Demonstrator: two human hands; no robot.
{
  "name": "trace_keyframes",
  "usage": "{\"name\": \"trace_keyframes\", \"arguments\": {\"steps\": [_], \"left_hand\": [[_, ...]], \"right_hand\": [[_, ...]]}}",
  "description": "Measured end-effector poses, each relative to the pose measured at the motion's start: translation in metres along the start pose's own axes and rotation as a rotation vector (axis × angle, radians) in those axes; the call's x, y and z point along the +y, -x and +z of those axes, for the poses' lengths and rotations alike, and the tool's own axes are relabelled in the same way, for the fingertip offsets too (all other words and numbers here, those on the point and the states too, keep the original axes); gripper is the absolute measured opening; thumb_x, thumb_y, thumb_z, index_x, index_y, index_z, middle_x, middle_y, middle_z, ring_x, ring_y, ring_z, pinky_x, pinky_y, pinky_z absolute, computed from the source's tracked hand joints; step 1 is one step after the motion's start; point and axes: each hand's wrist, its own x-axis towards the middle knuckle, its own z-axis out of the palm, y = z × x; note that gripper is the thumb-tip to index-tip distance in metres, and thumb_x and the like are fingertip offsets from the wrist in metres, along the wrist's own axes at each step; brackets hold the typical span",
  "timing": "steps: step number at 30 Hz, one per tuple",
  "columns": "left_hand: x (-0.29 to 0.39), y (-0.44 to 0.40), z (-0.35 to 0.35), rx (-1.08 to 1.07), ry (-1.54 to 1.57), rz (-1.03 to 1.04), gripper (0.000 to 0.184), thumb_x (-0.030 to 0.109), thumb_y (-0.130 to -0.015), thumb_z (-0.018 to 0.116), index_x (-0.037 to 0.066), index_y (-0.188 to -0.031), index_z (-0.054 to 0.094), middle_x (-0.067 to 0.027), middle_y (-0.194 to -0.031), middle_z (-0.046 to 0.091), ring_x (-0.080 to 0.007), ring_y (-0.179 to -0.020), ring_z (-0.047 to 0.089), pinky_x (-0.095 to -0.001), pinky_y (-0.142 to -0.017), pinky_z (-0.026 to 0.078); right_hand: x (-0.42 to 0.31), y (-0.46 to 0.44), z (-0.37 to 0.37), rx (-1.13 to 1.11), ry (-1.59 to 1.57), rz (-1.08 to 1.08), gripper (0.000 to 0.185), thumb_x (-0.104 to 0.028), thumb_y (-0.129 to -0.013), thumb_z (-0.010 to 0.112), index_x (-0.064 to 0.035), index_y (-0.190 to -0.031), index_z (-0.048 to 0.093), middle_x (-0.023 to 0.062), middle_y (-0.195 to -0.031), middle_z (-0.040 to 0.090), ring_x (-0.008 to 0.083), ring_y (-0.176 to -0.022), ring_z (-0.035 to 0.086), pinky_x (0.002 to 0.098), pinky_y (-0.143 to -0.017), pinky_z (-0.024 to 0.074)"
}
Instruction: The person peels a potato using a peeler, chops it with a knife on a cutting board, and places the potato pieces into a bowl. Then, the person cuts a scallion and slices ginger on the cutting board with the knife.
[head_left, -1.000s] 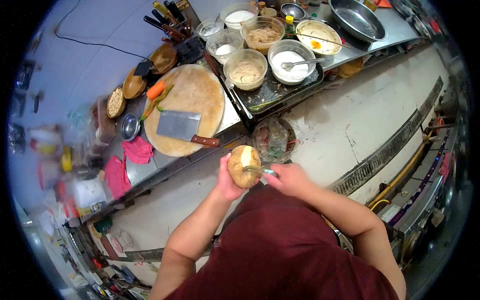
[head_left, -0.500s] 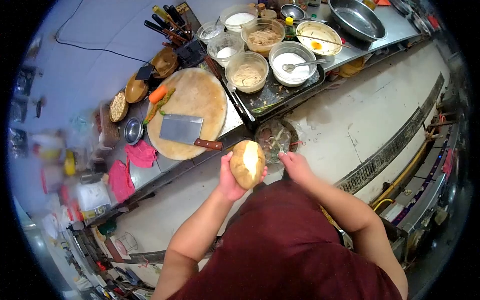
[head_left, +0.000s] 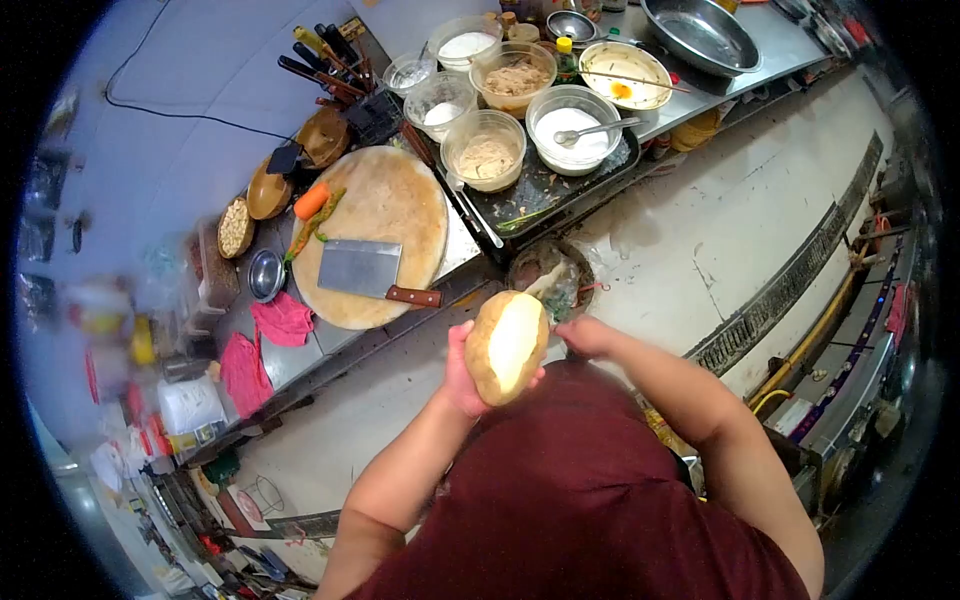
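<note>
You seem mid-peeling, left hand (head_left: 462,376) cradling the potato (head_left: 511,347), right hand (head_left: 588,337) grip unclear; the next stroke needs skin (head_left: 484,343) turned up.

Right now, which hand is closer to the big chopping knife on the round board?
The left. The left hand, holding the potato, is to the right of the chopping knife and nearer the body. The right hand is farther right.
</note>
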Motion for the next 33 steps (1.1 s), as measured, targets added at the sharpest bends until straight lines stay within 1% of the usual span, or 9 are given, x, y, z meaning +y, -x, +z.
{"name": "trace_keyframes", "arguments": {"steps": [3, 6, 9, 13, 17, 20, 23, 26, 33], "left_hand": [[0.002, 0.001, -0.005, -0.024, -0.007, 0.044, 0.084, 0.064, -0.078, 0.044, 0.007, -0.14, 0.043, -0.024, -0.125, 0.056, -0.045, -0.104, 0.061, -0.0539, -0.085, 0.053], [0.005, 0.005, -0.003, 0.078, -0.102, 0.135, 0.081, 0.062, -0.081, 0.045, 0.007, -0.141, 0.042, -0.0218, -0.131, 0.054, -0.041, -0.116, 0.056, -0.054, -0.095, 0.049], [0.001, 0.004, -0.008, 0.133, -0.003, 0.192, 0.083, 0.066, -0.082, 0.045, 0.009, -0.142, 0.042, -0.0224, -0.131, 0.054, -0.0406, -0.114, 0.057, -0.0538, -0.095, 0.049], [-0.006, -0.002, -0.009, 0.236, -0.1, 0.229, 0.077, 0.064, -0.085, 0.042, 0.01, -0.139, 0.045, -0.02, -0.13, 0.055, -0.04, -0.111, 0.059, -0.053, -0.091, 0.05], [-0.011, 0.004, -0.009, 0.198, -0.093, 0.161, 0.073, 0.06, -0.085, 0.045, 0.01, -0.139, 0.045, -0.0197, -0.129, 0.056, -0.0428, -0.107, 0.06, -0.0544, -0.086, 0.053], [-0.014, 0.013, -0.009, 0.031, -0.017, -0.006, 0.079, 0.057, -0.08, 0.054, 0.009, -0.142, 0.042, -0.0228, -0.131, 0.053, -0.0484, -0.111, 0.056, -0.0576, -0.089, 0.051], [-0.01, 0.011, -0.001, -0.009, 0.037, 0.038, 0.08, 0.057, -0.08, 0.053, 0.008, -0.142, 0.041, -0.0251, -0.132, 0.052, -0.0477, -0.113, 0.056, -0.0576, -0.09, 0.05], [-0.001, 0.014, -0.009, 0.065, -0.095, 0.136, 0.078, 0.056, -0.08, 0.052, 0.007, -0.141, 0.043, -0.0253, -0.129, 0.054, -0.0438, -0.113, 0.057, -0.056, -0.09, 0.051], [-0.006, 0.005, -0.015, 0.299, -0.144, 0.269, 0.07, 0.056, -0.085, 0.045, 0.009, -0.137, 0.047, -0.019, -0.127, 0.058, -0.0356, -0.111, 0.059, -0.0482, -0.089, 0.051]], "right_hand": [[-0.02, 0.01, -0.004, -0.163, -0.606, 0.511, 0.05, -0.046, -0.097, 0.049, -0.0004, -0.08, 0.062, 0.0164, -0.071, 0.064, 0.0296, -0.072, 0.064, 0.0433, -0.069, 0.051], [-0.079, 0.058, -0.026, 0.441, -0.386, -0.019, 0.047, -0.047, -0.094, 0.053, -0.0031, -0.077, 0.058, 0.0165, -0.067, 0.06, 0.0296, -0.059, 0.063, 0.0437, -0.058, 0.0495], [-0.103, 0.082, -0.035, 0.395, 0.028, -0.425, 0.043, -0.046, -0.093, 0.054, -0.0065, -0.077, 0.058, 0.0163, -0.069, 0.064, 0.0361, -0.06, 0.063, 0.0472, -0.058, 0.0498], [-0.11, 0.084, -0.037, 0.404, 0.089, -0.399, 0.04, -0.046, -0.093, 0.052, -0.009, -0.078, 0.06, 0.0166, -0.073, 0.065, 0.0392, -0.066, 0.063, 0.0489, -0.06, 0.0507], [-0.085, 0.061, -0.05, 0.386, 0.118, -0.162, 0.048, -0.05, -0.094, 0.048, -0.0068, -0.082, 0.064, 0.0179, -0.075, 0.066, 0.0386, -0.066, 0.065, 0.0485, -0.062, 0.0522], [-0.029, 0.016, -0.027, 0.1, 0.212, 0.025, 0.05, -0.05, -0.094, 0.047, -0.0058, -0.088, 0.068, 0.0198, -0.077, 0.067, 0.0369, -0.07, 0.066, 0.0468, -0.066, 0.0531], [-0.009, 0.006, -0.002, -0.277, -0.17, 0.327, 0.05, -0.05, -0.095, 0.046, -0.0064, -0.093, 0.069, 0.0212, -0.08, 0.068, 0.0349, -0.076, 0.067, 0.0451, -0.071, 0.0533], [-0.039, 0.034, -0.001, 0.285, -0.412, 0.147, 0.048, -0.049, -0.094, 0.05, -0.0038, -0.084, 0.064, 0.0207, -0.075, 0.064, 0.0372, -0.072, 0.065, 0.0472, -0.066, 0.0509], [-0.115, 0.091, -0.037, 0.358, 0.114, -0.397, 0.04, -0.045, -0.09, 0.057, -0.0077, -0.077, 0.058, 0.0162, -0.072, 0.065, 0.0395, -0.067, 0.063, 0.0485, -0.059, 0.0498]]}}
